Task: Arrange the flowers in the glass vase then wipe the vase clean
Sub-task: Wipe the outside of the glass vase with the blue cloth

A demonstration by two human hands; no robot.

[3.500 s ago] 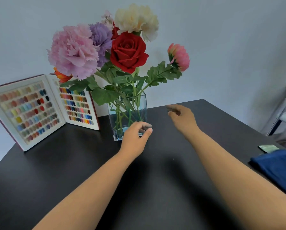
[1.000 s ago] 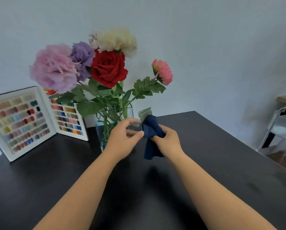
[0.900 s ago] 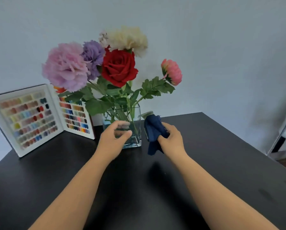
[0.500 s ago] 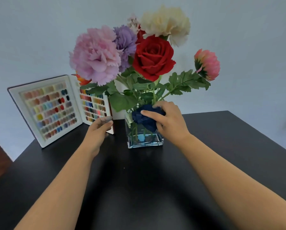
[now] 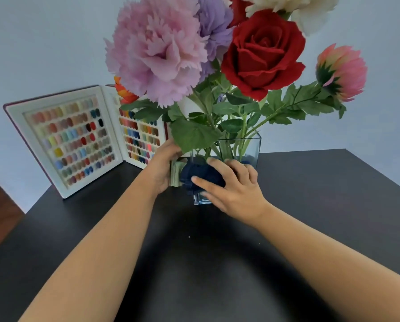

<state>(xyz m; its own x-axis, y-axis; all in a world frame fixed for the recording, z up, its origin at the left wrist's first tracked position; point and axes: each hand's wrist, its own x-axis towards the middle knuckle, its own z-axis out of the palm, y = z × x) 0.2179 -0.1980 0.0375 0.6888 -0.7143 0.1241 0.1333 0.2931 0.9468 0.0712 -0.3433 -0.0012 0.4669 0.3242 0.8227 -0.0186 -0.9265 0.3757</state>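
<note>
We find no legible text, label, brand, number or sign in the head view. The open swatch book [image 5: 78, 138] standing on the table carries only rows of coloured nail tips, with no readable captions. The small pale tag [image 5: 176, 173] at the edge of the dark blue cloth [image 5: 200, 175] is too blurred for us to read.
</note>
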